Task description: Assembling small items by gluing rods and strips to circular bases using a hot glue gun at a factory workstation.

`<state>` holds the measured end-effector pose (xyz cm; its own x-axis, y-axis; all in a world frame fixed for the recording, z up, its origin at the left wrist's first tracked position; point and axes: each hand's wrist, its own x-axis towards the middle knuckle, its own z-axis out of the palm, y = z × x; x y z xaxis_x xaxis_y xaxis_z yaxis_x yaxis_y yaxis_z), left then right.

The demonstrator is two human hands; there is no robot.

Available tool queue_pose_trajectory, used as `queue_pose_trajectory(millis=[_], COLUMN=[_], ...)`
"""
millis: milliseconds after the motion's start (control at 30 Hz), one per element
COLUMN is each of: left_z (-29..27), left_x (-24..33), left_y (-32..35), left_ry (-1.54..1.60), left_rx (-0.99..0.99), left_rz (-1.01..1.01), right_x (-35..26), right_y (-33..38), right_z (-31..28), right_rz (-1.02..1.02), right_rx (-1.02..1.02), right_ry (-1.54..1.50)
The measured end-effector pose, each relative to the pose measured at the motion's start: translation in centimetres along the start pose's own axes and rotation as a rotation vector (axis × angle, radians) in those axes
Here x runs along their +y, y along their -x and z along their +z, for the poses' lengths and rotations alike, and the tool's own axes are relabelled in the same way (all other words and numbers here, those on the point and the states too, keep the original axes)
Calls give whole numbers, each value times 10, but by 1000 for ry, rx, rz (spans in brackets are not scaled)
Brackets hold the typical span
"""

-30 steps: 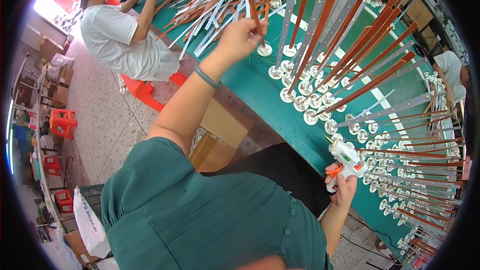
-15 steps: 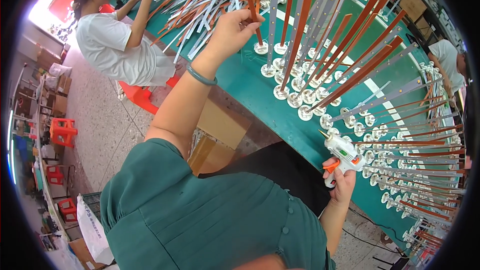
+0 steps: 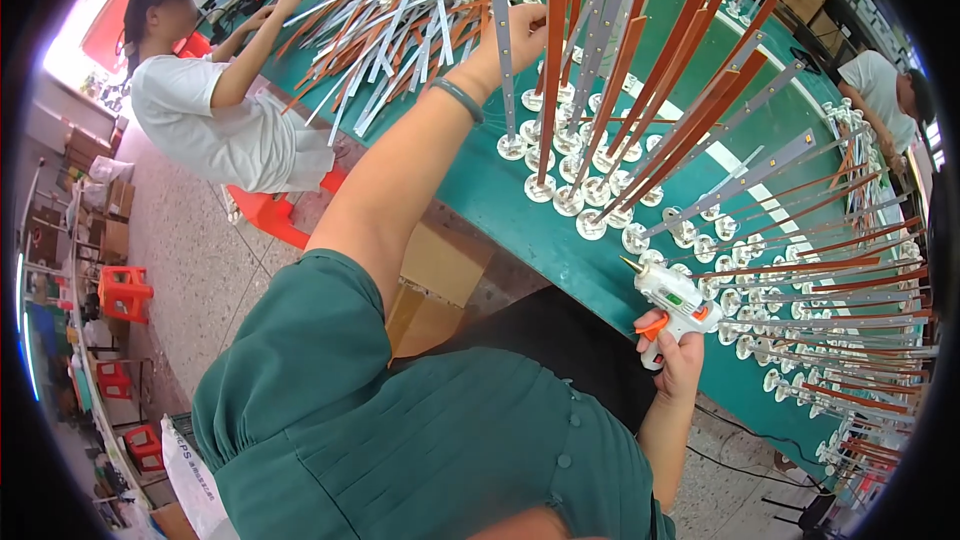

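Observation:
In my right hand point(image 3: 677, 360) is a white hot glue gun point(image 3: 672, 302) with an orange trigger; my fingers wrap its handle, and its nozzle points toward the far left. My left hand point(image 3: 518, 38) reaches in at the far end of the upright strips. Its fingers look curled, partly hidden behind a grey LED strip point(image 3: 501, 35) and beside a reddish-brown strip point(image 3: 551, 70); what they grip is hidden. Each strip rises from a round white base, such as this base point(image 3: 591, 224) near the table edge.
Dense rows of strips on white bases point(image 3: 760, 290) run along the green table point(image 3: 480, 175). A heap of loose strips point(image 3: 390, 30) lies at the far left, where a co-worker point(image 3: 215, 105) sits. Another person point(image 3: 880, 90) is at the far right. A cardboard box point(image 3: 440, 265) stands below the edge.
My left hand has moved to the right, deeper behind the upright strips; the brown strip it held is no longer plain to see. The glue gun stays in my right hand. The view shifted slightly.

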<state>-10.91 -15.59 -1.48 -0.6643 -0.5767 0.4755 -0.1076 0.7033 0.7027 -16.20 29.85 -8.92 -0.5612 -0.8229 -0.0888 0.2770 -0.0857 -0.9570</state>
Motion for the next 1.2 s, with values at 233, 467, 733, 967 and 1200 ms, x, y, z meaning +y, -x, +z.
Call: queue_pose_trajectory(millis=[233,467,733,967,1200], left_z=[7,-39,-131,-148,-164], left_x=[-37,-35,-120,-101,-8], left_y=[-8,0,11,0,17], left_ry=[126,-199,-1005,292,510], left_rx=[4,-36,221,191,391], left_rz=[150,17,-401,-369,-163], right_x=[0,0,0,0,3], right_y=[-2,-2,-3,-2,0], right_z=[-1,-3,-2,-1,-1], right_rz=[19,7,-11,-28,-72], right_rx=[8,2,-22,-43,-50], right_ry=[-14,-46,-90,-94,-57])
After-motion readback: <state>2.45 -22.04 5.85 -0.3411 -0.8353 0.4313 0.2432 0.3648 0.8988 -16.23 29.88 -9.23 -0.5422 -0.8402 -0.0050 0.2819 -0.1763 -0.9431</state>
